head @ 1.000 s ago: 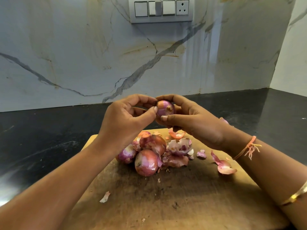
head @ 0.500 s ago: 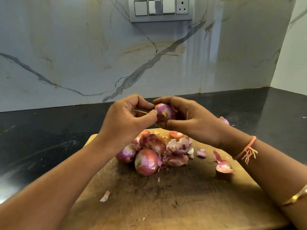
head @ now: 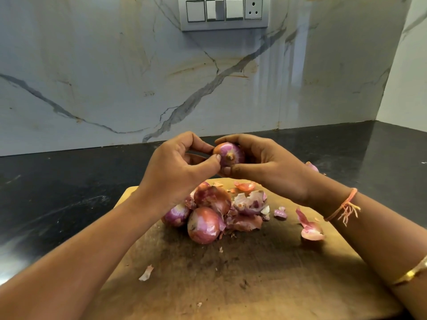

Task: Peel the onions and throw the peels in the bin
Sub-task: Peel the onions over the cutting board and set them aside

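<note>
A small purple onion [head: 229, 154] is held up above the wooden cutting board [head: 265, 280], its root end facing me. My right hand [head: 265, 165] cups it from the right with curled fingers. My left hand [head: 178, 167] pinches at its left side with thumb and forefinger. Three more onions lie on the board below: one at the front [head: 203, 225], one behind it [head: 211, 197], one to the left [head: 176, 214]. Loose peels [head: 250, 203] are heaped beside them. No bin is in view.
The board lies on a black counter [head: 57, 195] against a marble wall with a switch panel [head: 224, 12]. More peel pieces lie at the board's right [head: 310, 229], near its front left [head: 146, 273] and on the counter behind my right wrist [head: 312, 166].
The onion has been turned in my fingers, so its root end now faces me. My left thumb has shifted along its side. Both hands stay at the same height.
</note>
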The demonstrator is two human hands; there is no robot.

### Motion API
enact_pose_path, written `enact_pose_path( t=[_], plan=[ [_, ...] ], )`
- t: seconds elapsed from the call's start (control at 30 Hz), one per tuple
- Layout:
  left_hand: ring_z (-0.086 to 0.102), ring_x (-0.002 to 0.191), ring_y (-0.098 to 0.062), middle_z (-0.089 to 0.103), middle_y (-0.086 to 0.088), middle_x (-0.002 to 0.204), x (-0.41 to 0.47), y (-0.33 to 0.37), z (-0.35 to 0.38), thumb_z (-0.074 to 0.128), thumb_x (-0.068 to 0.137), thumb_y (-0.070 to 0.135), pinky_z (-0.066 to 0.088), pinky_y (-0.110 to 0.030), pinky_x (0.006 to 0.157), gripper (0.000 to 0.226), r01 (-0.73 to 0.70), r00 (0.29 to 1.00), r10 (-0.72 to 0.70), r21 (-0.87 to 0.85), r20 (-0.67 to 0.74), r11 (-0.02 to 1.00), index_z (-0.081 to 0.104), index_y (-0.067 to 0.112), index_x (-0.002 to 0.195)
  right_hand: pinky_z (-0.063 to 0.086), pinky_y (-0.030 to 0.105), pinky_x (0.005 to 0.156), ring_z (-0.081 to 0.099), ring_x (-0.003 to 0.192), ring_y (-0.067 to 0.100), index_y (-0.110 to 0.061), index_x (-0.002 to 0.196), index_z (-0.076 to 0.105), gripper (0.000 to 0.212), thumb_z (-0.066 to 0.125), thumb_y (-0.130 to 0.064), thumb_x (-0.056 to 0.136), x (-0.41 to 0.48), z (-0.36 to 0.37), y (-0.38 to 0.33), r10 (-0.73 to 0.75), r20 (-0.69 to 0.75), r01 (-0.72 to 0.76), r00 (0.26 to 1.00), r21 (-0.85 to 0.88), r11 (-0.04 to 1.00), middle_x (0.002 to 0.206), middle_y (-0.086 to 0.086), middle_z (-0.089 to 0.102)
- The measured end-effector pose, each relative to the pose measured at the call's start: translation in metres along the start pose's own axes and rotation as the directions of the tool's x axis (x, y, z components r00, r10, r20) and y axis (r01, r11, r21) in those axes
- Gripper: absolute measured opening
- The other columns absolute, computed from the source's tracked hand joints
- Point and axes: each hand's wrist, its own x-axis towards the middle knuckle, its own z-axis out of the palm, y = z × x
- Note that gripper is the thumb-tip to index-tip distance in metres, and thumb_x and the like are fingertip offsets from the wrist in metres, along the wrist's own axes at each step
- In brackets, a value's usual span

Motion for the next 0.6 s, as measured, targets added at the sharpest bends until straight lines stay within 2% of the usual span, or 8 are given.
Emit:
enact_pose_path(
  t=[0.07,0.13,0.23,0.37,0.47,0.6],
  plan=[
    [0.071,0.072,-0.028,0.073,-0.003,0.078,0.0007,-0.0008,-0.001,0.069,0.063,0.047,0.057,-0.056,0.069,0.031,-0.011,1.0,0.011,0.005,-0.005,1.0,0.065,0.024,0.083,0.051,0.03,0.096,0.063,0.107,0.017,-0.012,0.126,0.055,0.042,0.065,-0.003,0.086,0.0001,-0.0004,0.0003,0.006,0.001,-0.006,1.0,-0.002,1.0,0.117,0.005,0.063],
    [0.07,0.073,-0.032,0.073,-0.003,0.077,0.0016,-0.0015,-0.0016,0.069,0.067,0.042,0.056,-0.057,0.069,0.023,-0.02,0.999,0.021,0.019,-0.026,1.0,0.067,0.023,0.08,0.051,0.028,0.095,0.063,0.107,0.017,-0.013,0.126,0.055,0.043,0.064,-0.002,0.086,-0.0001,-0.0006,0.0004,0.013,0.008,-0.013,1.0,0.002,1.0,0.117,0.004,0.062],
    [0.071,0.073,-0.023,0.073,0.002,0.076,0.0037,-0.0034,-0.0032,0.064,0.072,0.026,0.058,-0.051,0.071,0.006,-0.019,0.997,0.02,0.014,-0.077,1.0,0.068,0.022,0.075,0.052,0.024,0.093,0.062,0.107,0.016,-0.014,0.127,0.055,0.044,0.064,-0.001,0.086,-0.0007,0.0,-0.0002,0.023,0.023,-0.024,0.999,0.016,1.0,0.118,0.003,0.061],
    [0.071,0.073,-0.017,0.073,0.003,0.076,0.0018,-0.001,-0.0011,0.071,0.079,0.026,0.059,-0.045,0.072,0.005,-0.032,0.998,0.033,0.025,-0.049,0.999,0.068,0.022,0.079,0.051,0.029,0.096,0.062,0.108,0.017,-0.013,0.128,0.054,0.044,0.064,-0.003,0.086,0.0004,0.0005,-0.0001,0.026,0.003,-0.026,1.0,-0.001,1.0,0.119,0.005,0.061],
    [0.071,0.07,-0.015,0.073,0.003,0.077,-0.0008,0.0014,0.0016,0.075,0.079,0.028,0.059,-0.046,0.068,0.013,-0.043,0.999,0.044,0.027,-0.026,0.999,0.064,0.021,0.083,0.051,0.03,0.096,0.063,0.108,0.017,-0.013,0.126,0.054,0.042,0.063,-0.004,0.086,0.0003,0.0003,-0.0008,0.023,0.009,-0.023,1.0,0.013,1.0,0.119,0.006,0.062],
    [0.069,0.072,-0.031,0.073,0.0,0.077,0.0007,-0.0001,0.001,0.067,0.072,0.039,0.056,-0.056,0.066,0.017,-0.057,0.996,0.059,0.027,-0.068,0.998,0.065,0.024,0.08,0.051,0.025,0.094,0.062,0.107,0.015,-0.018,0.123,0.054,0.04,0.063,-0.003,0.087,-0.0001,0.0,-0.0016,0.011,0.02,-0.011,1.0,0.006,1.0,0.117,0.002,0.061]
  ],
)
